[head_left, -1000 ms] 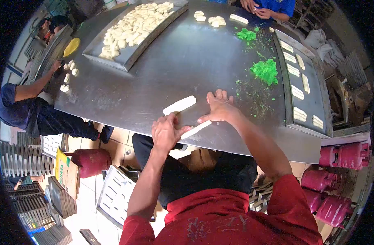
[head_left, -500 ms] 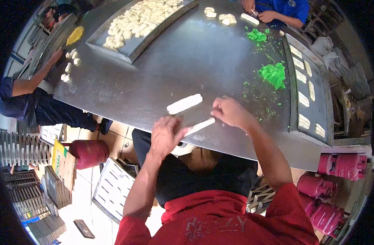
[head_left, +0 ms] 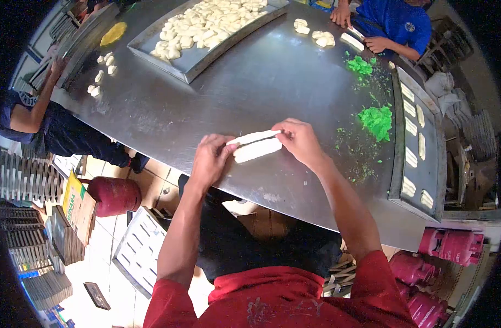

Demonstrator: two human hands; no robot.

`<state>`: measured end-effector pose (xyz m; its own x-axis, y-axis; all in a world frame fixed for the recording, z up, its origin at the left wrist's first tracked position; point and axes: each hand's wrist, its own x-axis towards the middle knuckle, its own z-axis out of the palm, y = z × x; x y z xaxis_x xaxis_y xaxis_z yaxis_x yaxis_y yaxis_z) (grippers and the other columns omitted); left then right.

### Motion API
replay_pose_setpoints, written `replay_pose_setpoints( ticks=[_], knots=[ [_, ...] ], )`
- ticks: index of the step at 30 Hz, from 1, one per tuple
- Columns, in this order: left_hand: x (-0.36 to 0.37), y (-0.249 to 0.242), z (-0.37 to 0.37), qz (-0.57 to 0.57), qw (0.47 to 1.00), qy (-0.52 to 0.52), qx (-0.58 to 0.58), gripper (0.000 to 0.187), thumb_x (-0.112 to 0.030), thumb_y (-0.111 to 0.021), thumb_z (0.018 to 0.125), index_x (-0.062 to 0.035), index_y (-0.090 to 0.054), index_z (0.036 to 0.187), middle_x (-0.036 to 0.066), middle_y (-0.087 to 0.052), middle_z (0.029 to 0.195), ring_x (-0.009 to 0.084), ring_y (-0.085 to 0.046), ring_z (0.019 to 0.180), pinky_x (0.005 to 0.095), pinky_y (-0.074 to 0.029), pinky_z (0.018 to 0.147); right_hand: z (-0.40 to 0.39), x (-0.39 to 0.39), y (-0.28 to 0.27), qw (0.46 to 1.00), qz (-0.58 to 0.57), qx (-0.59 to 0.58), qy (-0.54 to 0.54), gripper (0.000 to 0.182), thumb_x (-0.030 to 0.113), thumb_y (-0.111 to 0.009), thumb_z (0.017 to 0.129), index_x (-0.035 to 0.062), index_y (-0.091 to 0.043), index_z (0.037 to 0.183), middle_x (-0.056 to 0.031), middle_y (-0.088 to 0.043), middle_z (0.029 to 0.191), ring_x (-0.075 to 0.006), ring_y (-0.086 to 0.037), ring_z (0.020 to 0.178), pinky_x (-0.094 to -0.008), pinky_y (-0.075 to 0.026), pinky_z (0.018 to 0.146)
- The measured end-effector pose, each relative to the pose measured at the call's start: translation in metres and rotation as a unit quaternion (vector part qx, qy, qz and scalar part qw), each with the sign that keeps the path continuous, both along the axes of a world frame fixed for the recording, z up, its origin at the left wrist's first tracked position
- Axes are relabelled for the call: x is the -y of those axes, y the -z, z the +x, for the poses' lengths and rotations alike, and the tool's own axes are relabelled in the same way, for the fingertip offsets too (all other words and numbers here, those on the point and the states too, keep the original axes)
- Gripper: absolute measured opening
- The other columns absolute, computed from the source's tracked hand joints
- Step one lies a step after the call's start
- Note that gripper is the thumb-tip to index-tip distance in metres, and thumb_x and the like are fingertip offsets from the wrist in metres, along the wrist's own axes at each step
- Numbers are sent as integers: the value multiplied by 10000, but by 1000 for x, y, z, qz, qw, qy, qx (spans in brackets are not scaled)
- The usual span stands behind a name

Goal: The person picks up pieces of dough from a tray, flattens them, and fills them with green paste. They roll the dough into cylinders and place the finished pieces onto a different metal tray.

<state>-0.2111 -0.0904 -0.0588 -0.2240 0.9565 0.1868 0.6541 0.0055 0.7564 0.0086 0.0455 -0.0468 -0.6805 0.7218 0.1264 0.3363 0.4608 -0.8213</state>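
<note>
A thin dough strip (head_left: 256, 136) is pinched at its two ends between my hands. My left hand (head_left: 211, 157) has its thumb and fingers closed on the left end. My right hand (head_left: 301, 143) grips the other end with its fingertips. Just on the near side of that strip, a wider grooved dough piece (head_left: 257, 151) rests on the metal table (head_left: 250, 93). Whether the strip touches the wider piece cannot be made out.
Green crumbly filling (head_left: 375, 123) lies to my right, beside a tray (head_left: 425, 158) of shaped dough pieces. Ahead is a large tray (head_left: 186, 71) heaped with dough lumps. A co-worker in blue (head_left: 395, 27) handles dough across the table; another person (head_left: 40, 120) stands at the left.
The thin strip has been lifted from the table's near edge and moved away from me, to the far side of the wider dough piece. My right hand has taken hold of its right end.
</note>
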Motion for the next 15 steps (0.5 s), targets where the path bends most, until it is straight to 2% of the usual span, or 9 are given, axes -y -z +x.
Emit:
replay_pose_setpoints(
  ticks=[2,4,6,8,9,11,13,15],
  knots=[
    [-9,10,-3,-4,999,-20,-40,216,-203,-657,874,-42,-707,1009,138,-664,945,305,-577,912,387,-456,851,-6,-13,29,995,93,-46,10,145,1,-666,812,7,-688,956,-102,-646,891,-187,-630,746,-301,-501,672],
    [-10,8,0,-12,999,-24,-46,221,-225,-658,875,-43,-714,987,135,-666,944,296,-581,913,374,-460,839,-4,-13,24,997,67,-31,26,144,-6,-666,807,9,-692,948,-104,-645,879,-199,-632,753,-305,-502,671],
    [-9,6,1,-50,997,-28,-52,242,-238,-647,874,-58,-707,1025,111,-662,960,284,-574,968,382,-414,903,-4,-12,26,998,38,-14,44,143,-12,-667,802,12,-696,939,-107,-644,867,-212,-634,760,-309,-503,671],
    [-8,9,0,-47,998,-30,-31,242,-235,-648,873,-58,-707,1026,109,-661,955,280,-573,970,384,-416,899,-2,-11,30,998,39,-18,37,127,-12,-664,804,19,-704,921,-68,-638,835,-165,-588,663,-284,-476,604],
    [-9,10,-1,-40,999,-32,-13,241,-233,-648,873,-57,-706,1026,107,-661,950,277,-572,971,387,-418,895,-2,-11,29,998,37,-16,40,127,-12,-664,804,19,-704,921,-68,-638,835,-165,-588,663,-284,-476,604],
    [-8,9,-3,-36,999,-24,-28,233,-217,-662,865,-50,-708,1021,120,-664,949,282,-577,959,378,-440,873,-2,-11,26,999,38,25,17,148,5,-660,800,21,-702,941,-118,-653,895,-262,-617,808,-341,-501,731],
    [-5,9,-5,-35,998,-19,-43,226,-202,-676,858,-43,-709,1016,134,-667,947,288,-583,946,369,-462,852,0,-14,26,997,72,31,-5,163,-10,-639,801,19,-701,949,-118,-658,907,-271,-617,825,-349,-500,750],
    [-5,8,-6,-59,997,2,-41,311,-269,-686,839,-69,-698,1076,99,-645,1004,280,-558,1006,383,-423,894,4,-18,26,993,109,38,-30,181,-25,-618,801,17,-700,957,-118,-664,920,-281,-617,842,-357,-499,769]
  ],
)
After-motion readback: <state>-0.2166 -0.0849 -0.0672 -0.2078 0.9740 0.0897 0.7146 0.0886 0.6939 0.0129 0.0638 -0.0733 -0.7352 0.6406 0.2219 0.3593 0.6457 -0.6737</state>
